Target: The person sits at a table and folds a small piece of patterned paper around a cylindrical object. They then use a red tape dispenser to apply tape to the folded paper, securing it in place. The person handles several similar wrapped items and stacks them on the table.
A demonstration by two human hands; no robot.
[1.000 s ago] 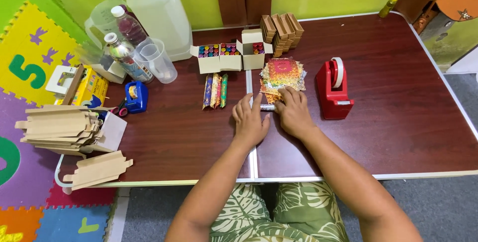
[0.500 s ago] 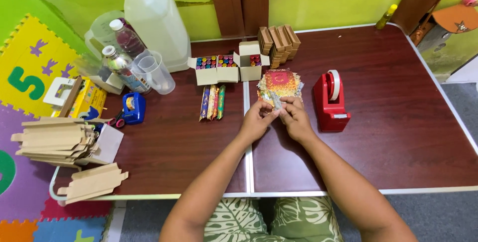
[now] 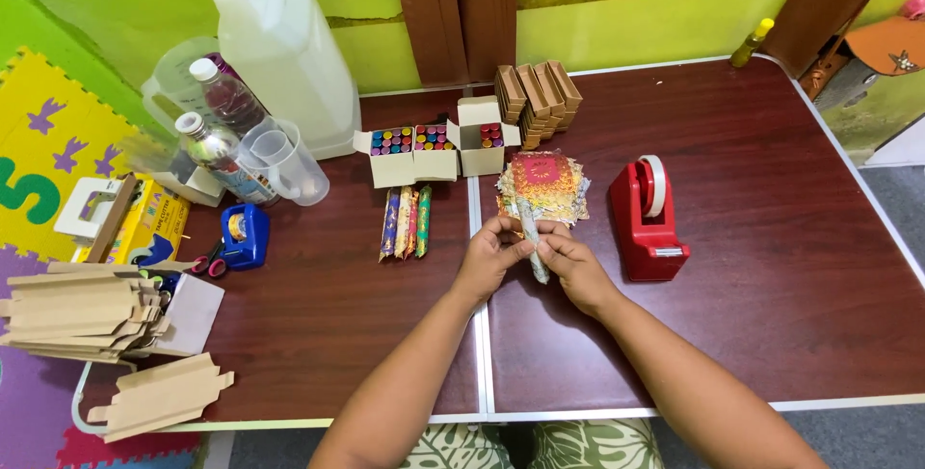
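My left hand (image 3: 491,257) and my right hand (image 3: 574,267) meet at the middle of the dark wooden table (image 3: 790,238) and together hold a thin paper-wrapped roll (image 3: 530,234), which points away from me. Just beyond the roll lies a stack of patterned paper squares (image 3: 544,183). Left of my hands, several finished wrapped sticks (image 3: 406,221) lie side by side. Behind them stand open small cardboard boxes (image 3: 434,148) filled with coloured sticks standing on end.
A red tape dispenser (image 3: 646,219) stands right of my hands. Flat brown box blanks (image 3: 537,93) stand at the back. A large plastic jug (image 3: 275,45), bottles (image 3: 220,132) and a clear measuring cup (image 3: 284,168) fill the back left. A blue tape dispenser (image 3: 244,235) and cardboard piles (image 3: 77,313) lie at left.
My hands rose from pressing flat on the table near the edge to the paper stack, then drew back a little with a wrapped roll held between them.
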